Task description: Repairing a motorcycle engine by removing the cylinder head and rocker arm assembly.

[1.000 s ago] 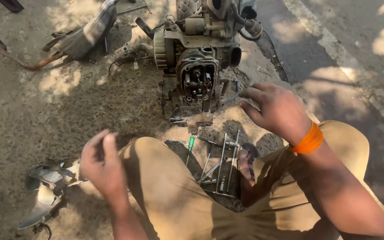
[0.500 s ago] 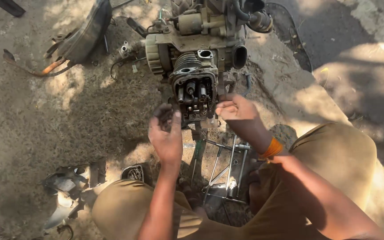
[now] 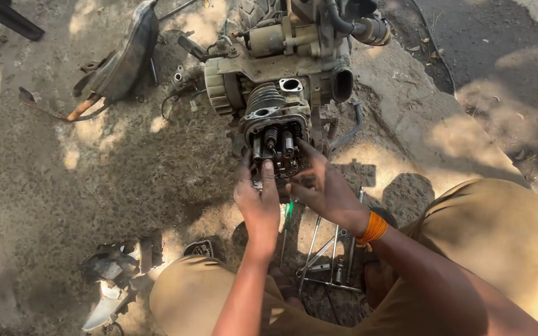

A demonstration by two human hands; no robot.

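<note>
The engine fills the upper middle of the frame, sitting on the dirt ground, its long axis running up the picture and its open cylinder head facing me. Both hands are on that head — my left hand just below it, fingers loosely together on the valve springs; my right hand spread against its right side, clamped on nothing. Loose metal tools lie between my knees.

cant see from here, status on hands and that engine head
Left hand and right hand both on open cylinder head, fingers in the valve gear. Engine sits on dirt. Long rod tools lie between knees, clear of hands.
</note>
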